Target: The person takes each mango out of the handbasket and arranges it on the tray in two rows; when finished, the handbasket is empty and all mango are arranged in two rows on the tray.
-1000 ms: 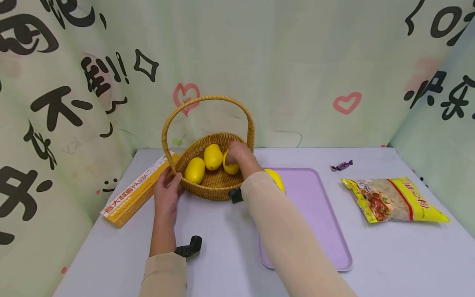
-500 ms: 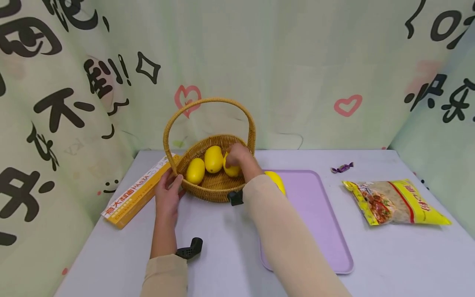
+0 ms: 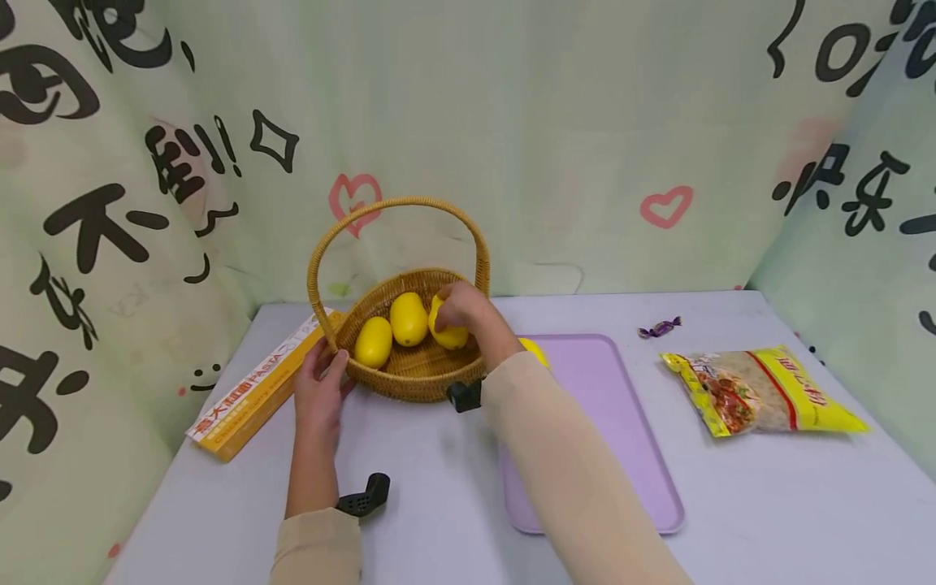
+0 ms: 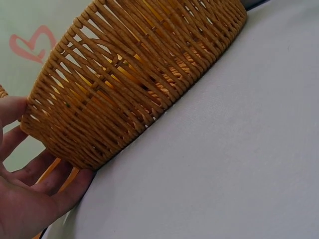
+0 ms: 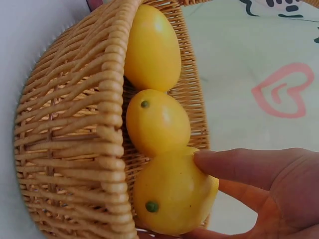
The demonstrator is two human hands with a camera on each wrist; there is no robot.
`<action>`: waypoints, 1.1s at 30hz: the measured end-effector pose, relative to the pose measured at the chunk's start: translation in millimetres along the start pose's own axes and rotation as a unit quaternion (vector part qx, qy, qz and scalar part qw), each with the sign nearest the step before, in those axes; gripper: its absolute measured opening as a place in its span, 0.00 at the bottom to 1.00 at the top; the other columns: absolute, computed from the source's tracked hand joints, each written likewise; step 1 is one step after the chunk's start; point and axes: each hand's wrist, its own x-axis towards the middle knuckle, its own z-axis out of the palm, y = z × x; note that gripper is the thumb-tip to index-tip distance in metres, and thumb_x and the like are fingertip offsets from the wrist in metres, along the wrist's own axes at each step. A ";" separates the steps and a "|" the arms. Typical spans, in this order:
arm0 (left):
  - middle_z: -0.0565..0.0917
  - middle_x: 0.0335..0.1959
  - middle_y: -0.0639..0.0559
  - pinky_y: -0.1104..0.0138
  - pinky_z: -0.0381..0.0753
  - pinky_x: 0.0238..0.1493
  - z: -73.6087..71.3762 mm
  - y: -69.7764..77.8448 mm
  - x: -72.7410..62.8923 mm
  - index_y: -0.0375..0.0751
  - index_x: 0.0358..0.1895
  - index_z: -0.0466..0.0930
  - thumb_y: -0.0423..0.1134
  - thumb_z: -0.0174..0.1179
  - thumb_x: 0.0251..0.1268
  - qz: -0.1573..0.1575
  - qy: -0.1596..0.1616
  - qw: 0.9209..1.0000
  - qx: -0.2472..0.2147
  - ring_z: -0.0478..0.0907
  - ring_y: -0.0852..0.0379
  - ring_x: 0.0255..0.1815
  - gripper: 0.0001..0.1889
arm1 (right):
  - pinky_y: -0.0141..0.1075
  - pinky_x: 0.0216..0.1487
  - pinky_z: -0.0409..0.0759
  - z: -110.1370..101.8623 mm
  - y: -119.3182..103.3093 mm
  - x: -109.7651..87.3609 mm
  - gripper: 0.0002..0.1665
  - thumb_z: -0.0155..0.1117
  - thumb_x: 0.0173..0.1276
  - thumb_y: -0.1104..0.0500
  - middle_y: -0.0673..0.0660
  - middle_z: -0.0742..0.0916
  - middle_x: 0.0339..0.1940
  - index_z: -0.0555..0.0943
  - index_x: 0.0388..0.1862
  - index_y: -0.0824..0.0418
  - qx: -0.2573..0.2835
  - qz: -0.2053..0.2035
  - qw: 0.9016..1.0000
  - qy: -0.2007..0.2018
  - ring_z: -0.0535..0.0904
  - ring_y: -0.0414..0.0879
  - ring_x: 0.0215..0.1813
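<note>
A brown wicker basket [image 3: 409,386] with a tall arched handle stands at the back of the table, holding smooth yellow oval fruits. My left hand [image 3: 319,390] grips its left side, thumb at the rim and fingers against the outer weave, as the left wrist view shows. Inside, two fruits lie side by side: one at the left [image 3: 374,343], one in the middle [image 3: 409,319]. At the basket's right, my right hand [image 3: 471,313] holds a third yellow fruit [image 5: 172,196] between thumb and fingers. That fruit has a green stem spot and overlaps the middle one in the right wrist view.
A lilac tray [image 3: 629,455] lies right of the basket, with another yellow item [image 3: 534,349] partly hidden behind the right sleeve. A pasta box [image 3: 256,390] lies left. Farther right are a purple-wrapped candy [image 3: 660,327] and a yellow food bag [image 3: 760,392]. A printed curtain [image 3: 570,146] hangs behind.
The head view has shifted slightly. More of the fruit in my right hand shows than a second ago, at the basket's right side. My left hand keeps its grip on the basket.
</note>
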 end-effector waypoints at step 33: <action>0.65 0.80 0.51 0.53 0.73 0.75 1.2 0.4 -4.3 0.66 0.82 0.58 0.51 0.55 0.80 -0.002 0.002 1.000 0.013 0.66 0.51 0.76 0.31 | 0.31 0.24 0.77 -29.0 -6.0 -75.6 0.42 0.69 0.66 0.64 0.60 0.76 0.73 0.71 0.78 0.46 -0.027 -0.119 0.992 0.044 0.69 0.44 0.24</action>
